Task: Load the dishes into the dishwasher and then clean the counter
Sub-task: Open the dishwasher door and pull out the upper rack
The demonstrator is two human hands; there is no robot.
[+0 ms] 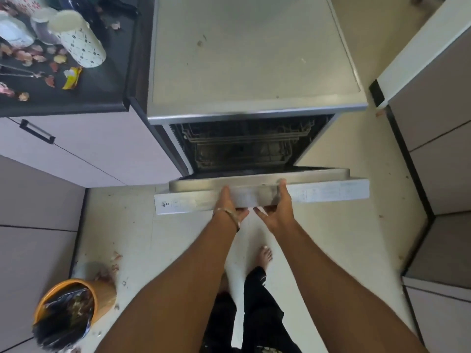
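Orange bin [76,299] beside open dishwasher door [331,192]

I see the dishwasher door [331,192] in brushed silver, its control edge pale grey with faint markings, and the dishwasher top [249,54] a dull off-white with a few dark specks. The racks [242,143] inside read dark grey, nearly black. On the black table [102,82] stands a white mug [81,44] patterned with small dark dots (a diamond-like repeat), amid pink and orange petals [25,57] and a yellow wrapper [72,77]. The cabinets [89,149] are pale lilac. The floor [127,225] is cream. An orange bin [74,304] holds a black liner.
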